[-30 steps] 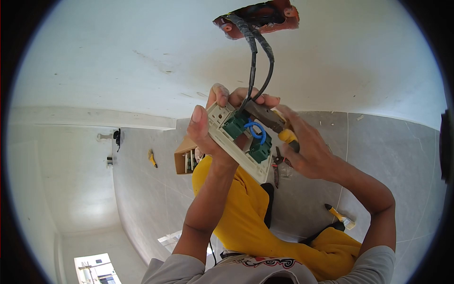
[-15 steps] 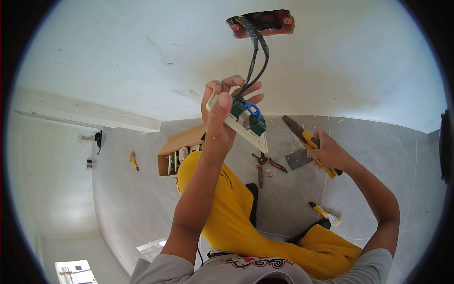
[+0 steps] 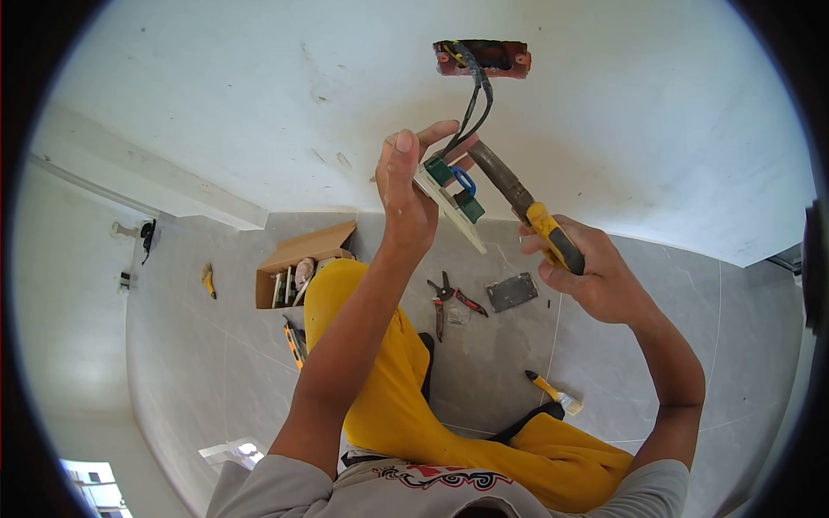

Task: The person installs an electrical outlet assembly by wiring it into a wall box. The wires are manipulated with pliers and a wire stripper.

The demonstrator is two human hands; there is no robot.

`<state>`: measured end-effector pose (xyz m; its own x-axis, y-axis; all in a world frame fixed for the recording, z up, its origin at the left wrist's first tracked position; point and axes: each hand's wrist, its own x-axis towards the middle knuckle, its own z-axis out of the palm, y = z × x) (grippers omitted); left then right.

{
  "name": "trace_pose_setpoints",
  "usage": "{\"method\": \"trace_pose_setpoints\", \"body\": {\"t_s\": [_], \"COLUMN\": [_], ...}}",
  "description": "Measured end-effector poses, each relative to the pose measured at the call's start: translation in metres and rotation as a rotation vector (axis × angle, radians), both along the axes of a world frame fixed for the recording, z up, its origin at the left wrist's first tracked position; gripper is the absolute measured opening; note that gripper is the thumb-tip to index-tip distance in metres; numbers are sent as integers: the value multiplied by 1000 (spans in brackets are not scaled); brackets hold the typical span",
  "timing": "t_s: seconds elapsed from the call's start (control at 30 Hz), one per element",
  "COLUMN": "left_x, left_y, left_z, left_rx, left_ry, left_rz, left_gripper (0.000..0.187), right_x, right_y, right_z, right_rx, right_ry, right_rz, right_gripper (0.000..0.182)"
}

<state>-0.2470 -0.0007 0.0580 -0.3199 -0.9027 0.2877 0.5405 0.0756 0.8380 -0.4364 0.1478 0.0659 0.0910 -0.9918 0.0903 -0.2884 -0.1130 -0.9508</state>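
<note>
My left hand (image 3: 406, 186) holds a white switch plate (image 3: 456, 216) by its upper end, its back with green modules (image 3: 469, 205) and a blue wire loop (image 3: 465, 181) facing right. Black wires (image 3: 486, 99) run from these modules up to a red wall box (image 3: 509, 60). My right hand (image 3: 587, 268) is closed around the yellow-and-black handles of long-nosed pliers (image 3: 509, 186). The dark jaws of the pliers reach up beside the wires, near the fingertips of my left hand; whether they touch anything cannot be made out.
On the grey tiled floor lie red-and-black wire strippers (image 3: 445, 298), a dark rectangular plate (image 3: 513, 293) and a paintbrush (image 3: 557, 393). A cardboard box (image 3: 266, 285) with parts stands by my knee. Farther left is a yellow-handled tool (image 3: 208, 281).
My right hand has lifted the pliers from low over the floor up to the wires, and their jaws now point up-left. My left hand still holds the switch plate, now slightly turned.
</note>
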Motion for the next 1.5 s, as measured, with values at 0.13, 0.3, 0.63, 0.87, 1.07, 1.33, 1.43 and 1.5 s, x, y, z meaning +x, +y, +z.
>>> {"method": "trace_pose_setpoints", "body": {"t_s": [0.13,0.3,0.63,0.87,1.07,1.33,1.43,1.5], "left_x": [-2,2,5,0,-5,-8,-7,-2], "left_y": [0,-4,-3,-6,-3,-5,-10,-10], "left_z": [0,-2,1,1,7,10,7,12], "left_rx": [-4,24,25,64,166,143,69,87], "left_ry": [-20,9,-45,9,39,28,-30,-97], "left_rz": [26,9,15,28,30,137,140,80], "left_gripper": [39,40,38,39,41,54,50,37], "right_x": [0,0,5,11,19,35,32,28], "right_y": [-10,-13,-18,-19,-17,-18,-17,-17], "right_z": [10,9,16,25,20,25,27,20], "right_rx": [191,74,55,246,78,168,175,133], "right_ry": [94,193,185,284,235,199,224,261], "right_rz": [38,52,60,47,64,108,114,108], "right_gripper": [28,30,20,37,78,93,94,94]}}
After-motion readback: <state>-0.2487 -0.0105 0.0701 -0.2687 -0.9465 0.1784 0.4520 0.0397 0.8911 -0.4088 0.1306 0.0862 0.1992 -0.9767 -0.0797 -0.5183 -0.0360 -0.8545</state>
